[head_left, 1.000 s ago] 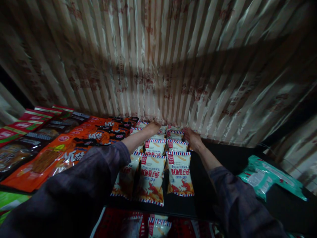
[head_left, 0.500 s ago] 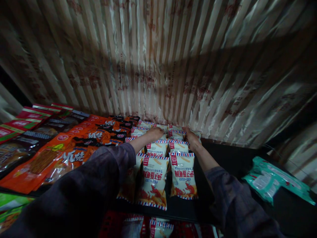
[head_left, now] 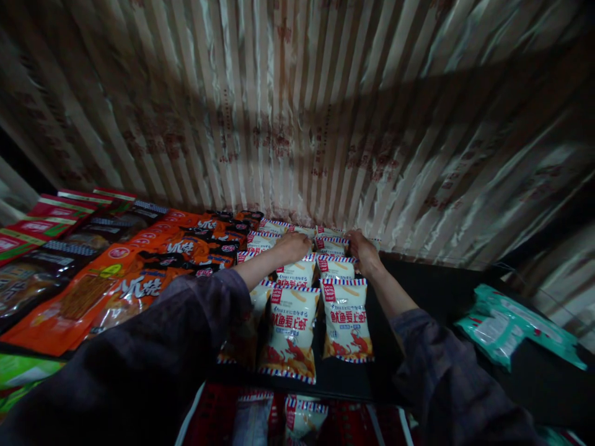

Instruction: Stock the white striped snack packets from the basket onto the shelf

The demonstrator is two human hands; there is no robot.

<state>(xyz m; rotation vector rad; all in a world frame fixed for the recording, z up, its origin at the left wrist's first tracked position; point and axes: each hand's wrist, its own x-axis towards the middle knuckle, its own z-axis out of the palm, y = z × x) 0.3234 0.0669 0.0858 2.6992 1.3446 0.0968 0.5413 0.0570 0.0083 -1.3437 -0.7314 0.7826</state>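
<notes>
Rows of white snack bags with striped edges lie on a black shelf point(head_left: 344, 381), among them a front bag point(head_left: 290, 331) and another point(head_left: 346, 319) to its right. My left hand point(head_left: 294, 246) rests over the back rows, its fingers bent down and partly hidden at a bag there. On the right side of the same rows, my right hand point(head_left: 363, 249) touches the edge of a back bag, fingers curled toward it. What either hand grips is too dark and small to make out.
Orange snack packs point(head_left: 93, 291) and dark and red packs point(head_left: 41, 272) cover the shelf at left. Teal packages point(head_left: 515, 328) lie at right. A striped curtain point(head_left: 297, 124) hangs behind. More bags point(head_left: 304, 418) sit below the front edge.
The view has shifted slightly, with the shelf goods a little higher in the picture. My left hand's fingers are more bent over the bags; my right hand stays at the back right.
</notes>
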